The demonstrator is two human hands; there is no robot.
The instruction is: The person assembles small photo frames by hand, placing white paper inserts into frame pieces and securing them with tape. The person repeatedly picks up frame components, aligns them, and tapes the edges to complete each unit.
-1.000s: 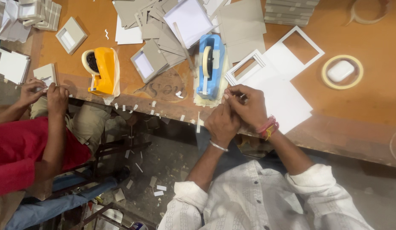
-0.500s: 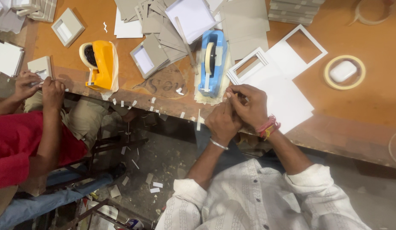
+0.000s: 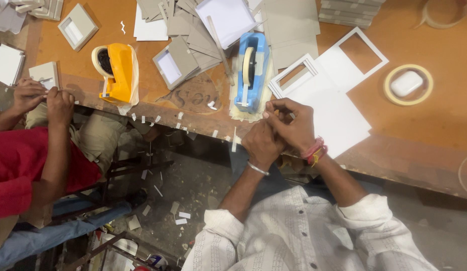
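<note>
Blue tape dispenser [image 3: 250,70] beside clasped left hand [image 3: 261,144]; right hand [image 3: 292,125]

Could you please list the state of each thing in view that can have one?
Left hand: closed, pressed against the right hand.
Right hand: fingers pinched together over the table edge.
Blue tape dispenser: upright, roll loaded.
Yellow tape dispenser: upright, roll loaded.
White frame: flat on the table, centre cut out.
Tape roll: lying flat, white case inside.

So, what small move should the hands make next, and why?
Probably the right hand should reach for the white frame just above it. Both hands are pressed together at the table edge, beside the blue tape dispenser; what the fingers pinch is too small to tell.
</note>
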